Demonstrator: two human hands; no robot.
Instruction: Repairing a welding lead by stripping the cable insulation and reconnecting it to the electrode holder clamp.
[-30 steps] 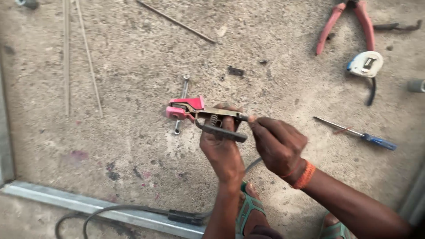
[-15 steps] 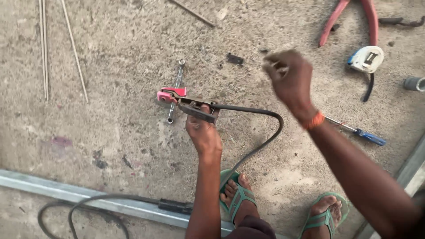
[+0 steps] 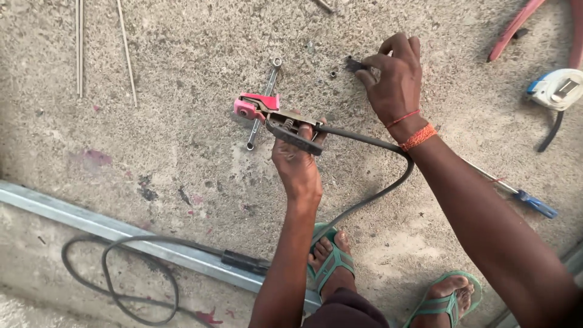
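The left hand point(image 3: 296, 163) holds a welding electrode holder point(image 3: 273, 116) above the concrete floor point(image 3: 182, 152), its grip wrapped tight around the handle and lever. The holder's pink-insulated head points to the left and hangs over a small wrench point(image 3: 262, 104) that lies flat on the floor. As far as the view shows, there is no rod between the holder's tips. A thick black cable point(image 3: 370, 164) runs out of the handle, loops to the right and drops back toward the person's feet in green sandals point(image 3: 331, 261).

The right hand point(image 3: 395, 82) is down at the floor further off, its fingertips pressed together on a small dark piece point(image 3: 353, 64), just beside a tiny nut point(image 3: 333, 74). Whether the piece has left the floor cannot be told.

Judging by this, the work stands at an early stage: the holder is in hand but appears unloaded, and the small part is only now being pinched up. The thin rods point(image 3: 79, 48) lie untouched at the far left, well apart from both hands. The steel channel point(image 3: 91, 222) with a black clamp point(image 3: 243, 262) on it rests near the feet. A tape measure point(image 3: 555, 90), red-handled cutters point(image 3: 516, 27) and a blue-handled screwdriver point(image 3: 534, 203) lie idle on the right.
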